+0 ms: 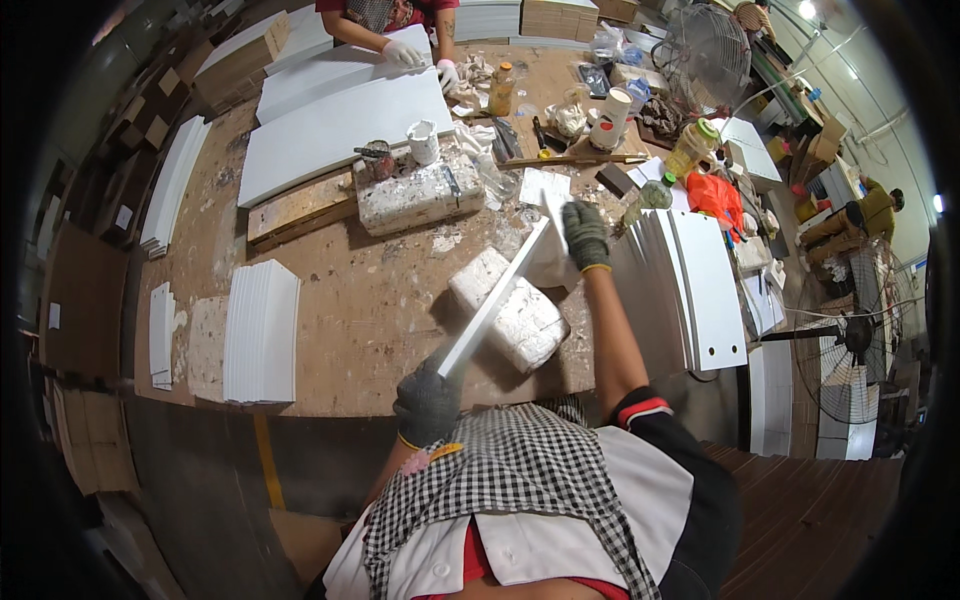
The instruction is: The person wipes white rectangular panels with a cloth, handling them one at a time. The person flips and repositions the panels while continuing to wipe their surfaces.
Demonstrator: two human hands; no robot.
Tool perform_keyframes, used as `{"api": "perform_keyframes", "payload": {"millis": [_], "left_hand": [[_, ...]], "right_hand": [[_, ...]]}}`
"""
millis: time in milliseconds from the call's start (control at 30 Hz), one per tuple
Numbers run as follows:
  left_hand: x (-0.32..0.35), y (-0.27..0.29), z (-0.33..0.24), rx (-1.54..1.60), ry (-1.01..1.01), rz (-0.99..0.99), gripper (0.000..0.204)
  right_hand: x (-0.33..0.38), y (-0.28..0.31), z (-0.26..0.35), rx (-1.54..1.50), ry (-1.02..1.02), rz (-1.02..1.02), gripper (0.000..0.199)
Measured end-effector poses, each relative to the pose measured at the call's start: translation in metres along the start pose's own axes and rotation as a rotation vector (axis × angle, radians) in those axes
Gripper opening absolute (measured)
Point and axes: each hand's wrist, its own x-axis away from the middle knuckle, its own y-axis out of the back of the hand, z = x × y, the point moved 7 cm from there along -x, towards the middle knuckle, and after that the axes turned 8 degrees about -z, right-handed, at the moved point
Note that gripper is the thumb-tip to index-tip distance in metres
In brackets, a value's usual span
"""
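Observation:
A narrow white board (495, 300) is held on edge, slanting from near my body up to the far right. My left hand (427, 402), in a dark grey glove, is closed around its near end. My right hand (586, 236), gloved in grey-green, grips a thin white cloth-like piece (548, 262) at the board's far end; its exact kind is unclear. Beneath the board sits a white wrapped block (528, 325) with a stained, scuffed surface. Just right of my right hand stands a row of white panels (690, 290) with dark holes at their ends.
A stack of white strips (262, 332) stands at the left of the worktable (350, 350). Farther off, a stained block (420, 200) bears a white cup (424, 142). Across the table, a co-worker's white-gloved hands (405, 54) rest by large white boards (345, 135). Bottles and a fan (705, 60) are at right.

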Motion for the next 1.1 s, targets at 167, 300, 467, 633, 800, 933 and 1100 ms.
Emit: {"api": "perform_keyframes", "payload": {"millis": [167, 300, 467, 633, 800, 933, 1100], "left_hand": [[-0.011, 0.004, 0.005, 0.204, 0.117, 0.02, 0.044], [-0.02, 0.01, 0.001, 0.261, 0.215, 0.152, 0.043], [-0.021, 0.026, -0.006, 0.647, 0.292, 0.159, 0.04], [-0.026, 0.008, 0.015, 0.72, 0.33, 0.147, 0.044], [-0.001, -0.053, 0.07, 1.485, 1.15, 0.179, 0.032], [-0.006, -0.053, 0.048, 1.895, 1.087, 0.25, 0.038], [-0.03, -0.029, -0.037, 1.488, 0.532, 0.759, 0.051]], "right_hand": [[0.046, 0.069, 0.045, -0.196, 0.077, -0.371, 0.034], [0.156, 0.02, 0.172, -0.41, 0.157, 0.165, 0.035], [0.096, 0.016, 0.148, 0.029, 0.431, -0.058, 0.029], [0.033, 0.001, -0.009, 0.261, -0.328, 0.1, 0.033], [0.108, 0.043, 0.059, 0.475, 0.277, -0.046, 0.026], [0.146, 0.055, 0.087, -0.055, -0.349, 0.125, 0.055], [0.149, 0.093, 0.099, -0.772, -0.677, 0.052, 0.045]]}}
